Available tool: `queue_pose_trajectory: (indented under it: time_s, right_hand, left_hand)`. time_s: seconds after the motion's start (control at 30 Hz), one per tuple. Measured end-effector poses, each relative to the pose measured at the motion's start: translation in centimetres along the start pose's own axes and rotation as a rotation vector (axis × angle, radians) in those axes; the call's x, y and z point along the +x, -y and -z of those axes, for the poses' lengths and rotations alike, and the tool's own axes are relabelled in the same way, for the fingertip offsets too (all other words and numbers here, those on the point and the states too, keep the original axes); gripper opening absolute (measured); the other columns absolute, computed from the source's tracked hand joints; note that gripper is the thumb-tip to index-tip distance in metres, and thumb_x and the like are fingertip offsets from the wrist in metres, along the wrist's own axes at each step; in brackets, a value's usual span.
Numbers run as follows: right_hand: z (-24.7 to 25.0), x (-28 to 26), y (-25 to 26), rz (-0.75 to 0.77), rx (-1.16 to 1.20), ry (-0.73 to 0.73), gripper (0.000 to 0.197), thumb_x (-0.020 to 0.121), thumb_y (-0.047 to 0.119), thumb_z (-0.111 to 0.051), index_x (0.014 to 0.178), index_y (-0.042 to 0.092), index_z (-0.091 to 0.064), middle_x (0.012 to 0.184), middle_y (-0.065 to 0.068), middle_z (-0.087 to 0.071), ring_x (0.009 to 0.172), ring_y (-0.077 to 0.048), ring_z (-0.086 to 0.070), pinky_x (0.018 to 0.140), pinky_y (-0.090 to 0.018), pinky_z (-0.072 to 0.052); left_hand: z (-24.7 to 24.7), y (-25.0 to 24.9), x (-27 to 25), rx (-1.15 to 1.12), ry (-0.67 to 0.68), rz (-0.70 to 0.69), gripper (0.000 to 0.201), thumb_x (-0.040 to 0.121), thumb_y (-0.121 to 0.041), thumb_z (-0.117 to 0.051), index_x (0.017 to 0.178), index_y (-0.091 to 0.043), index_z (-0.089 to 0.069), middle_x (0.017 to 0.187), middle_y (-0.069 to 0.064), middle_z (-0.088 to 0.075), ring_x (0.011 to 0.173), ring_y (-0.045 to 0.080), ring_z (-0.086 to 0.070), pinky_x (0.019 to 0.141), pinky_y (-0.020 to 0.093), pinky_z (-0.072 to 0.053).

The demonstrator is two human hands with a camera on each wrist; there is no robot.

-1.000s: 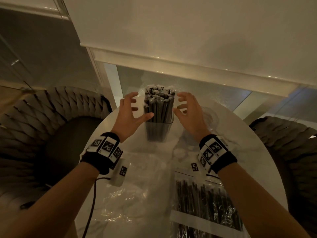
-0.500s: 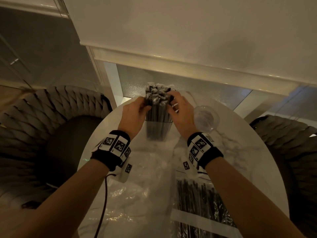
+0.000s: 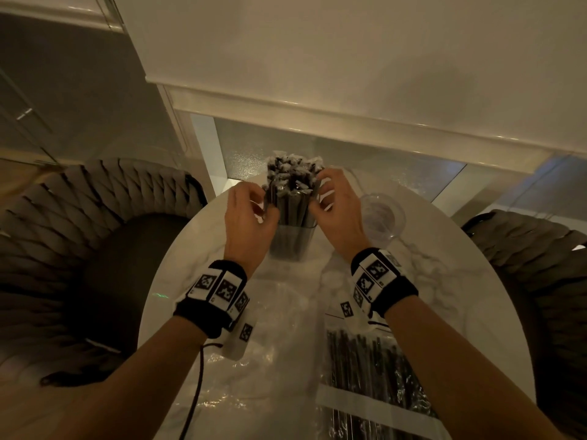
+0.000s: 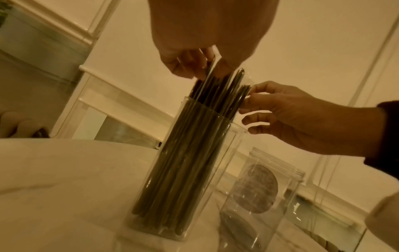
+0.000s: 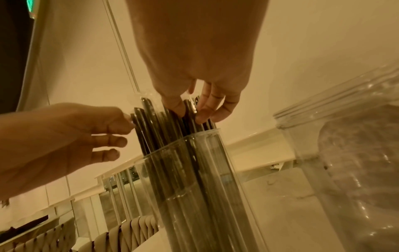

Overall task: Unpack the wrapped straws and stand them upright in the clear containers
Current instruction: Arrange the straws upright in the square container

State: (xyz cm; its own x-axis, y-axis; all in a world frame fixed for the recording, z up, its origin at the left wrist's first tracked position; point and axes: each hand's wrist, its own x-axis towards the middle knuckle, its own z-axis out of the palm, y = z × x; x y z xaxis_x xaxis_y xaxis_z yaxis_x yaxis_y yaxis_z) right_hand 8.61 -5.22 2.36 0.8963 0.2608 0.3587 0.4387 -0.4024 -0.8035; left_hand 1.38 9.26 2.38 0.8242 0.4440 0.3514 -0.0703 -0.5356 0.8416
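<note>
Head view: a square clear container point(image 3: 290, 246) stands on the round marble table point(image 3: 444, 281), packed with dark wrapped straws point(image 3: 290, 188) that stand upright and rise above its rim. The left hand point(image 3: 246, 223) is at the left side of the bundle, fingers curled against the outer straws. The right hand point(image 3: 338, 206) is at the right side, fingertips on the straw tops. An empty round jar point(image 3: 382, 215) stands just right of the right hand. A bag of straws point(image 3: 378, 376) and loose plastic wrap point(image 3: 273, 338) lie nearer the person. Woven chairs point(image 3: 79, 223) flank the table.

Left wrist view: the left hand point(image 4: 207, 39) pinches the tops of several straws point(image 4: 190, 153) above the container point(image 4: 218, 170). The right hand point(image 4: 302, 116) touches the bundle's other side with curled fingers. The jar point(image 4: 287, 196) stands beside the container.

Right wrist view: the right hand point(image 5: 198, 56) pinches straws point(image 5: 172, 136) near their tops between thumb and fingers. The left hand point(image 5: 64, 136) touches the opposite side of the bundle. The container point(image 5: 226, 187) and jar point(image 5: 356, 153) stand close together.
</note>
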Motion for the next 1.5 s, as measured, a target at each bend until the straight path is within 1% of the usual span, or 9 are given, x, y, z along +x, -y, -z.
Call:
queue_pose_trajectory:
  time_s: [0.23,0.4,0.5,0.6,0.77,0.97,1.13,1.27,1.5]
  right_hand:
    - [-0.5,0.3,0.7,0.041,-0.055,0.078,0.035,0.082,0.005,-0.059,0.117,0.010,-0.056,0.103,-0.014,-0.062,0.086,-0.016,-0.056,0.073,-0.014,-0.043]
    - [0.0,0.9,1.1,0.033,-0.045,0.048,0.024,0.086,0.004,-0.061,0.110,0.005,-0.059,0.092,-0.004,-0.067,0.077,-0.009,-0.057,0.067,0.004,-0.039]
    - [-0.1,0.9,1.2,-0.022,-0.030,0.071,0.023,0.087,0.009,-0.062,0.110,0.009,-0.057,0.097,-0.009,-0.071,0.082,-0.015,-0.063,0.067,-0.002,-0.045]
    - [0.4,1.2,1.9,-0.049,-0.026,0.069,0.022,0.084,0.009,-0.065,0.104,0.007,-0.056,0.095,-0.007,-0.069,0.082,-0.017,-0.065,0.070,-0.016,-0.052]
    - [2.5,3.3,2.9,0.051,-0.123,-0.013,0.008,0.087,0.006,-0.063,0.093,0.001,-0.061,0.073,0.001,-0.060,0.057,0.010,-0.056,0.053,0.001,-0.038]
    - [0.5,1.4,2.2,0.012,-0.226,0.153,0.017,0.083,-0.008,-0.053,0.097,-0.002,-0.060,0.077,-0.003,-0.058,0.059,-0.005,-0.046,0.059,-0.002,-0.039]
    - [0.5,0.4,2.2,-0.033,-0.150,0.088,0.041,0.080,-0.010,-0.049,0.118,0.006,-0.046,0.099,-0.006,-0.058,0.073,-0.014,-0.055,0.053,-0.002,-0.040]
    - [0.5,-1.6,2.2,-0.064,-0.045,-0.096,0.036,0.074,-0.014,-0.052,0.106,0.004,-0.047,0.106,-0.008,-0.049,0.075,-0.018,-0.058,0.056,-0.008,-0.044]
    - [-1.3,-2.4,1.5,-0.166,-0.146,0.086,0.032,0.084,0.026,-0.067,0.108,0.007,-0.059,0.102,-0.009,-0.060,0.085,-0.014,-0.051,0.065,-0.006,-0.037]
  left_hand:
    - [-0.5,-0.6,0.9,0.102,0.243,-0.071,0.034,0.084,-0.016,-0.063,0.117,-0.017,-0.056,0.107,0.004,-0.064,0.085,0.008,-0.056,0.070,-0.003,-0.038]
    - [-0.7,-2.1,0.9,0.086,0.340,-0.035,0.045,0.081,-0.020,-0.065,0.124,-0.017,-0.050,0.106,0.001,-0.063,0.090,0.012,-0.058,0.079,0.019,-0.045]
    - [-1.4,-1.6,0.6,0.102,0.327,-0.026,0.039,0.084,-0.021,-0.065,0.120,-0.016,-0.050,0.113,0.005,-0.060,0.098,0.017,-0.057,0.079,0.018,-0.040]
    - [-1.3,-1.7,1.1,0.210,0.264,-0.049,0.021,0.091,-0.019,-0.058,0.108,-0.007,-0.055,0.101,0.011,-0.065,0.090,0.026,-0.060,0.071,0.019,-0.038]
    - [-0.9,-2.0,2.4,0.342,0.286,-0.033,0.017,0.092,-0.015,-0.055,0.104,-0.003,-0.059,0.099,0.017,-0.066,0.091,0.032,-0.061,0.073,0.028,-0.040]
    - [-2.2,-0.9,2.2,0.447,0.336,-0.001,0.014,0.089,-0.005,-0.052,0.098,-0.002,-0.062,0.100,0.023,-0.063,0.092,0.040,-0.059,0.080,0.049,-0.050]
    - [-2.1,0.0,1.9,0.340,0.245,0.034,0.016,0.087,-0.007,-0.057,0.102,-0.003,-0.057,0.098,0.017,-0.063,0.089,0.033,-0.059,0.072,0.032,-0.044]
    - [-1.7,-0.5,0.6,0.169,0.113,0.080,0.020,0.081,-0.002,-0.060,0.098,-0.003,-0.050,0.091,0.010,-0.056,0.079,0.023,-0.052,0.065,0.023,-0.036]
    - [-1.3,-0.6,0.1,0.199,0.141,0.057,0.025,0.083,-0.013,-0.064,0.100,-0.002,-0.051,0.100,0.012,-0.054,0.079,0.017,-0.047,0.065,0.024,-0.035]
